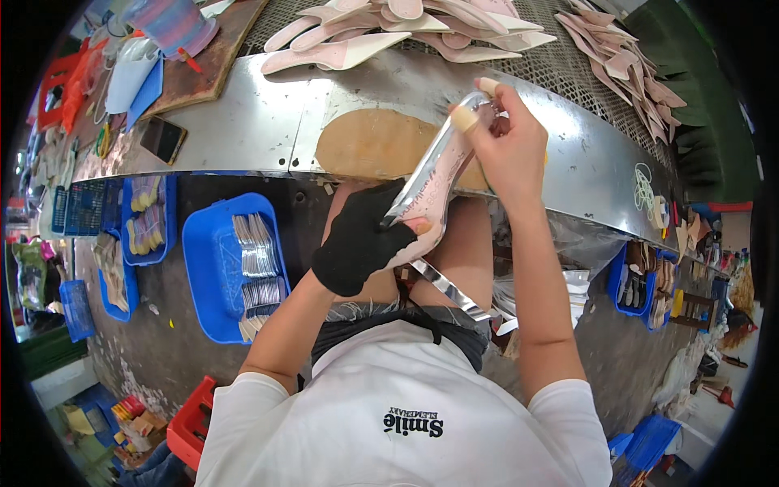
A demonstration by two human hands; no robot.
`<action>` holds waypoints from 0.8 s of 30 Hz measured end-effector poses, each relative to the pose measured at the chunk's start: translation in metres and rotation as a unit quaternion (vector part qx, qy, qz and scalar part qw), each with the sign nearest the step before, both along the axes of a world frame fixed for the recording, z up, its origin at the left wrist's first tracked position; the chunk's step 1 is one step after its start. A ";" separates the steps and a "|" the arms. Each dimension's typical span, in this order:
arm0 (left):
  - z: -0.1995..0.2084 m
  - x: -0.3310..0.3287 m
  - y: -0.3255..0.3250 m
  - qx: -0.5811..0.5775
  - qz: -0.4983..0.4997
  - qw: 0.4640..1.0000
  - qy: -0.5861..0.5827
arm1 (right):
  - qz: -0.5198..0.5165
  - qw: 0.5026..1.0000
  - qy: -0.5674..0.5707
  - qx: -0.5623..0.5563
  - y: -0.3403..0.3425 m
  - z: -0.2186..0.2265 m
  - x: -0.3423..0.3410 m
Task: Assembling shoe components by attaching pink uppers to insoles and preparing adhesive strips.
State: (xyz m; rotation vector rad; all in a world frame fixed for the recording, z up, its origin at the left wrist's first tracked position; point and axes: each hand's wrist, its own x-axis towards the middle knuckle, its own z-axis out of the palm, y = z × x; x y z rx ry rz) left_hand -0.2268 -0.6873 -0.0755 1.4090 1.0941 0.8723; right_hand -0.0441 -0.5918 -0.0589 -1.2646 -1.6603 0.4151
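A pale pink shoe insole (436,207) with a shiny silver strip along its edge is held slantwise above my lap. My left hand (357,243), in a black glove, grips its lower end. My right hand (513,146) is bare, with pale coverings on the thumb and a fingertip. Its thumb presses the silver material at the insole's upper end, and the fingers curl behind. From below the gloved hand hangs a loose silver strip (449,290). Behind the insole, a tan oval pad (369,144) lies on the metal bench.
Piles of insoles (345,53) lie along the far mesh belt (560,69). A phone (163,140) rests at the bench's left. A blue bin (213,280) of stacked silver pieces stands left of my legs, and silver sheets (560,296) lie to their right.
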 end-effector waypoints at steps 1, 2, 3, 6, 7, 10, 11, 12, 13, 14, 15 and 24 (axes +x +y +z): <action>-0.001 -0.002 -0.003 -0.001 -0.003 1.000 -0.001 | -0.003 1.000 -0.001 -0.001 0.001 0.005 0.004; -0.003 -0.005 -0.006 0.001 0.006 1.000 -0.025 | 0.026 0.995 0.043 -0.087 0.002 0.013 0.008; -0.004 -0.007 -0.008 0.004 0.013 0.999 -0.049 | 0.053 0.980 0.086 -0.171 0.003 0.020 0.012; 0.004 -0.023 -0.011 -0.050 0.018 0.998 -0.013 | 0.176 0.914 0.233 -0.280 0.010 0.026 0.031; 0.004 -0.023 -0.010 -0.021 0.011 1.000 -0.018 | 0.211 0.920 0.189 -0.270 0.011 0.030 0.032; 0.009 -0.020 -0.011 -0.058 0.027 0.997 -0.053 | 0.156 0.982 0.029 -0.104 0.019 0.010 0.022; 0.004 -0.019 -0.011 -0.059 0.029 0.996 -0.052 | 0.158 0.981 0.029 -0.105 0.017 0.007 0.021; -0.002 -0.020 -0.011 -0.070 0.051 0.994 -0.065 | 0.145 0.968 0.123 -0.164 0.010 0.011 0.015; -0.006 -0.020 -0.012 -0.081 0.073 0.991 -0.078 | 0.130 0.942 0.215 -0.222 0.004 0.013 0.010; -0.009 -0.019 -0.010 -0.083 0.082 0.990 -0.077 | 0.138 0.940 0.215 -0.226 0.001 0.010 0.010; -0.008 -0.014 -0.005 -0.081 0.090 0.980 -0.157 | 0.137 0.905 0.271 -0.298 -0.003 0.007 0.017; -0.002 0.007 0.011 -0.111 0.158 0.946 -0.259 | 0.189 0.956 0.094 -0.205 -0.073 -0.022 -0.007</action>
